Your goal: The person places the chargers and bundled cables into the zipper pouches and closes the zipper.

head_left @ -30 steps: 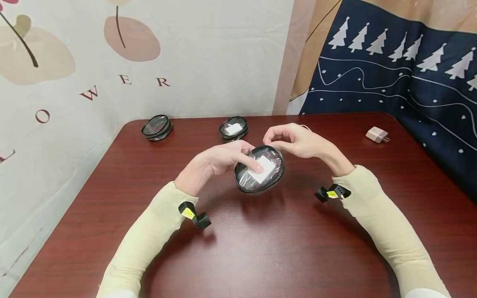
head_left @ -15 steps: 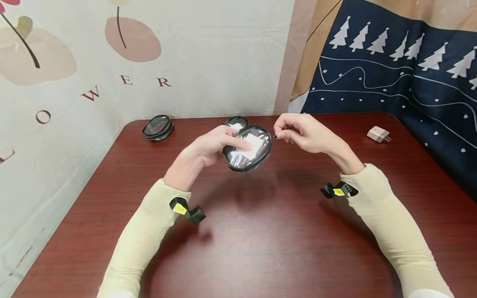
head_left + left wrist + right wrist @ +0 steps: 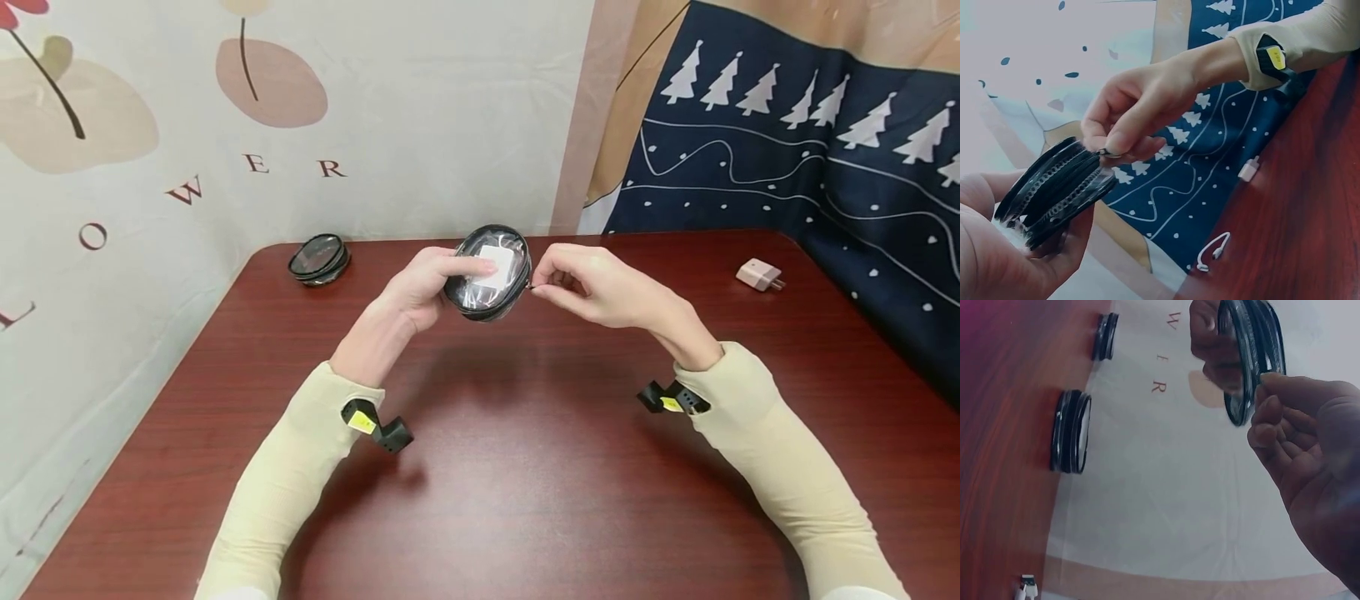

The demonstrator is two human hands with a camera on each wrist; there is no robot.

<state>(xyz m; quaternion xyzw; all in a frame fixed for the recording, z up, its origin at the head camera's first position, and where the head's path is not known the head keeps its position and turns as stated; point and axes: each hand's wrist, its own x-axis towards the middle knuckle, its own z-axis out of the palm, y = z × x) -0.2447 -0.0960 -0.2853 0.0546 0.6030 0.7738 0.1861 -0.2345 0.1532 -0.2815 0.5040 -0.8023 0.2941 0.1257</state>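
A round clear zip pouch (image 3: 491,275) with black trim and a white label is held above the table. My left hand (image 3: 420,287) grips it from the left, thumb across the label. At its right edge, my right hand (image 3: 600,283) pinches the small zipper pull (image 3: 1105,152) between thumb and forefinger. Two rows of zipper teeth run along the side of the pouch (image 3: 1054,187) in the left wrist view. What lies inside is hard to make out through the shiny film.
A similar round pouch (image 3: 318,258) rests at the table's back left. Another pouch (image 3: 1071,431) shows in the right wrist view, hidden in the head view behind the held one. A white charger plug (image 3: 759,273) lies back right. A short white cable (image 3: 1213,250) lies near the table edge.
My left hand has carried the pouch up and slightly left, in front of the pouch behind it. My right hand has moved with it, staying at its right edge and pinching the zipper pull.
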